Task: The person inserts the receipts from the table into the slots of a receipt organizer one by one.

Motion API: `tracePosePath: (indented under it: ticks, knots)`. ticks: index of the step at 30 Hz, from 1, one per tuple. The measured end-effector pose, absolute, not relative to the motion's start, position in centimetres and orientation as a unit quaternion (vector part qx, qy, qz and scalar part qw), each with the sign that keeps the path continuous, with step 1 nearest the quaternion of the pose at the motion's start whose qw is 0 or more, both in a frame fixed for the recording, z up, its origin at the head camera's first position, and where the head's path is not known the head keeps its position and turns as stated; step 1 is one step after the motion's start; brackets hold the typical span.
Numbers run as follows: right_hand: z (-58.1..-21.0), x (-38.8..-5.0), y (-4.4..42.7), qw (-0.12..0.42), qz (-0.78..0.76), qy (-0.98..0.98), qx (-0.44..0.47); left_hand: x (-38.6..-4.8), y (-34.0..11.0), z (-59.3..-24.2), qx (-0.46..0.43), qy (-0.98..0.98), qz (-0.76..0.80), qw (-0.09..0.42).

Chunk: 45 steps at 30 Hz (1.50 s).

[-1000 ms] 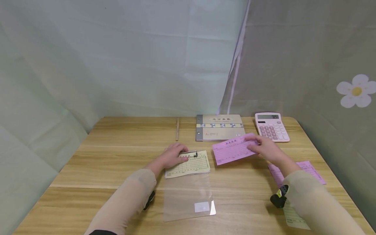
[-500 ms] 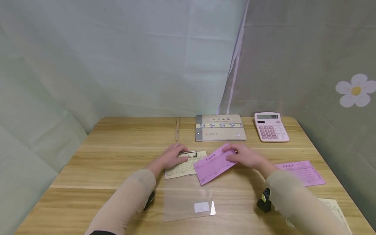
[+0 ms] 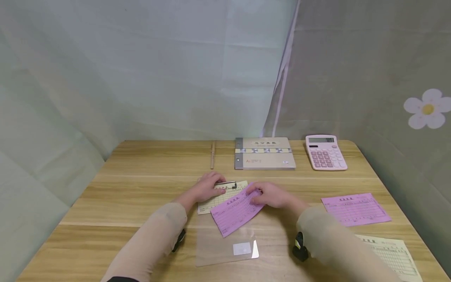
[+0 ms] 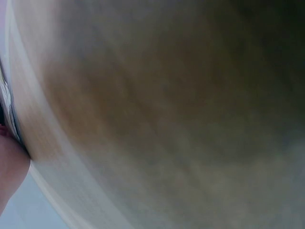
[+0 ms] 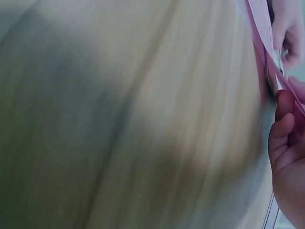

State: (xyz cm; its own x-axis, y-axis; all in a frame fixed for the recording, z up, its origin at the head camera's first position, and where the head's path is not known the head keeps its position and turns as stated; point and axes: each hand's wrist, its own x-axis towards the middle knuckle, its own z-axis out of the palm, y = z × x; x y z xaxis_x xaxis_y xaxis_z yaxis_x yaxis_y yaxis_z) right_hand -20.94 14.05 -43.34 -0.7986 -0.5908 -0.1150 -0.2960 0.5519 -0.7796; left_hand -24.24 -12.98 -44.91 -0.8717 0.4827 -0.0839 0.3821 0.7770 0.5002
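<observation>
A clear clipboard (image 3: 218,252) lies on the table with yellow printed slips (image 3: 211,203) under its metal clip (image 3: 227,183). At its top left corner my left hand (image 3: 206,188) grips the clipboard by the clip, thumb over the slips. A pink printed slip (image 3: 232,214) hangs tilted over the yellow ones, partly covering them. My right hand (image 3: 269,195) pinches this pink slip by its right end between thumb and fingers; the right wrist view shows the pinch at the paper edge (image 5: 259,24). In the left wrist view only a sliver of the left hand (image 4: 12,167) appears.
Another pink slip (image 3: 356,209) lies on the right, with a yellow slip (image 3: 392,254) nearer me, partly under the right sleeve. Along the back are a pen (image 3: 212,154), an account book (image 3: 266,153) and a pink calculator (image 3: 325,152). Curtains hang behind the table.
My right hand has carried the pink slip leftward and toward me, from beside the clipboard to over its yellow slips. The left hand has stayed at the clip.
</observation>
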Motion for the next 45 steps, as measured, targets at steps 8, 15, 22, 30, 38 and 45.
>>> tracePosePath:
  ticks: [8, 15, 22, 30, 38, 45]
  knots:
    - [-43.5, -20.6, 12.2, 0.193, -0.411, 0.852, -0.259, -24.4, -13.0, -45.2, 0.229, 0.933, 0.259, 0.100]
    - [-43.9, -20.3, 12.1, 0.184, -0.397, 0.859, -0.265, -24.3, -12.8, -45.0, 0.214, 0.935, 0.261, 0.109]
    - [-44.4, -19.7, 11.6, 0.139, -0.344, 0.886, -0.277, -24.1, -12.5, -44.9, 0.211, 0.940, 0.249, 0.101]
    - [-44.8, -19.4, 10.9, 0.109, -0.312, 0.908, -0.259, -24.0, -12.4, -45.0, 0.211, 0.944, 0.239, 0.086]
    - [-44.7, -19.1, 10.4, 0.104, -0.306, 0.917, -0.234, -23.9, -12.2, -44.9, 0.210, 0.945, 0.239, 0.079]
    - [-44.6, -19.0, 10.1, 0.089, -0.285, 0.927, -0.226, -24.0, -12.3, -44.9, 0.216, 0.942, 0.248, 0.067]
